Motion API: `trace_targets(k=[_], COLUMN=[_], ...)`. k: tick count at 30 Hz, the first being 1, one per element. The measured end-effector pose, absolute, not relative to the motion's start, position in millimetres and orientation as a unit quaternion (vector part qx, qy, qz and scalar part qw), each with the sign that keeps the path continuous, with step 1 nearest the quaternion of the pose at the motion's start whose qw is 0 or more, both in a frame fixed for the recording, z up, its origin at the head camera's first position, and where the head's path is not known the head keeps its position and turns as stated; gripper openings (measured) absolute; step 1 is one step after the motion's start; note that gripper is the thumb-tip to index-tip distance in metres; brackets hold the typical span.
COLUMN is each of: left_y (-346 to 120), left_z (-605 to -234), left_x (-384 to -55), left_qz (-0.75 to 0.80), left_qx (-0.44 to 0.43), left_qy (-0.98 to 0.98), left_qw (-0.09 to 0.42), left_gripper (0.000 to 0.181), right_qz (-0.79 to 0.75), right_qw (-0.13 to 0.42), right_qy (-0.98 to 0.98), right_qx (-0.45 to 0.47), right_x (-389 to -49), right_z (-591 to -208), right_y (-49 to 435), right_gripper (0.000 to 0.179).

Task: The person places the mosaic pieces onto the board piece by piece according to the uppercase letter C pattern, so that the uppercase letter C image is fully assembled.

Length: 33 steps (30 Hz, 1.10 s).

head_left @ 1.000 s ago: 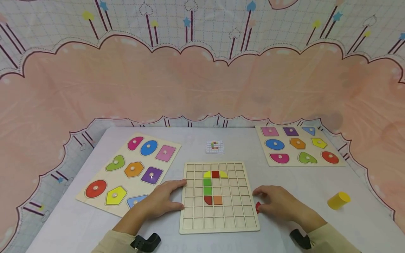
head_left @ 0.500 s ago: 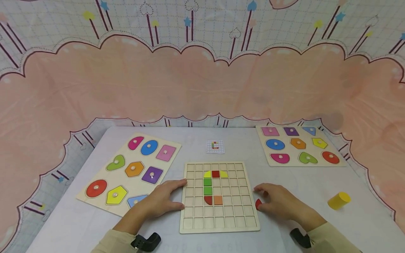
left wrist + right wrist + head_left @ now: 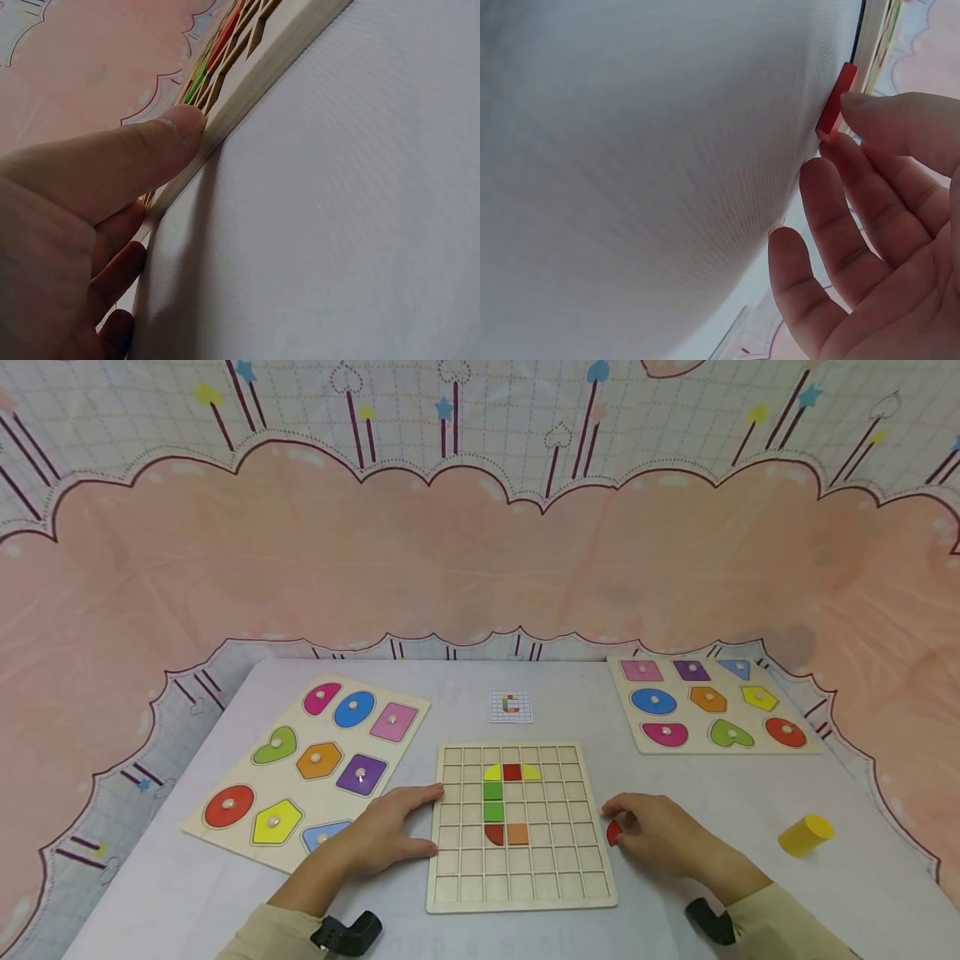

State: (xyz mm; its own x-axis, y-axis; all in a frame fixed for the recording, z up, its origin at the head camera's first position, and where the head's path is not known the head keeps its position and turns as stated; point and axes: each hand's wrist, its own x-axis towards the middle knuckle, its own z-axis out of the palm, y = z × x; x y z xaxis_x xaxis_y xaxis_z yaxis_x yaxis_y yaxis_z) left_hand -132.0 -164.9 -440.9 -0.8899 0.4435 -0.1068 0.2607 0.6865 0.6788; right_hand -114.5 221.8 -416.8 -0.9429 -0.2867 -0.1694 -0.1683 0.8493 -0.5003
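A wooden grid board (image 3: 521, 907) lies flat at the middle of the table. In its cells sit two yellow quarter-rounds (image 3: 531, 772), a red square (image 3: 512, 772), two green squares (image 3: 492, 791), a red quarter-round (image 3: 494, 834) and an orange square (image 3: 517, 833). My left hand (image 3: 378, 837) touches the board's left edge with spread thumb and forefinger; the left wrist view has the thumb (image 3: 176, 135) at that edge. Just off the right edge, my right hand (image 3: 663, 833) pinches a red curved piece (image 3: 836, 101) close over the cloth, partly hidden by the fingers.
A small pattern card (image 3: 512, 707) lies behind the board. Shape puzzle boards with knobbed pieces stand left (image 3: 262, 760) and back right (image 3: 697, 747). A yellow cylinder (image 3: 806, 835) lies right of my right hand. A patterned cloth (image 3: 480, 568) hangs behind.
The red piece has turned slightly in my right fingers and moved a little away from me. My left hand and the board hold their places.
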Motion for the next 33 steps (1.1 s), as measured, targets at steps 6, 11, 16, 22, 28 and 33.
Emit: trace_targets(k=[6,11,16,22,28,33], left_y=[-165.2,-165.4,-165.5,-165.1,-164.7,-165.2], left_z=[-441.7,-442.4,-442.5,-442.6,-442.9,-442.4], left_x=[-131.9,-132.3,-132.5,-133.2,-133.8,-132.9], left_qz=[0.343,0.34,0.34,0.339,0.339,0.341], left_qx=[0.193,0.194,0.196,0.197,0.197,0.196], left_qy=[0.91,0.911,0.91,0.911,0.911,0.91], left_qw=[0.131,0.13,0.13,0.129,0.13,0.13], left_gripper=[0.073,0.073,0.073,0.073,0.073,0.073], right_qz=[-0.249,-0.245,-0.241,-0.232,-0.244,-0.256], right_qw=[0.118,0.112,0.111,0.108,0.109,0.11], right_qy=[0.954,0.955,0.957,0.961,0.956,0.952], right_qx=[-0.12,-0.123,-0.116,-0.108,-0.12,-0.13], right_x=[-114.3,-114.1,-114.8,-115.5,-115.4,-115.7], right_z=[-416.9,-417.7,-418.2,-415.7,-415.3,-418.0], right_y=[221.7,221.6,221.1,221.1,222.0,222.5], right_gripper=[0.027,0.026,0.026,0.025,0.03,0.029])
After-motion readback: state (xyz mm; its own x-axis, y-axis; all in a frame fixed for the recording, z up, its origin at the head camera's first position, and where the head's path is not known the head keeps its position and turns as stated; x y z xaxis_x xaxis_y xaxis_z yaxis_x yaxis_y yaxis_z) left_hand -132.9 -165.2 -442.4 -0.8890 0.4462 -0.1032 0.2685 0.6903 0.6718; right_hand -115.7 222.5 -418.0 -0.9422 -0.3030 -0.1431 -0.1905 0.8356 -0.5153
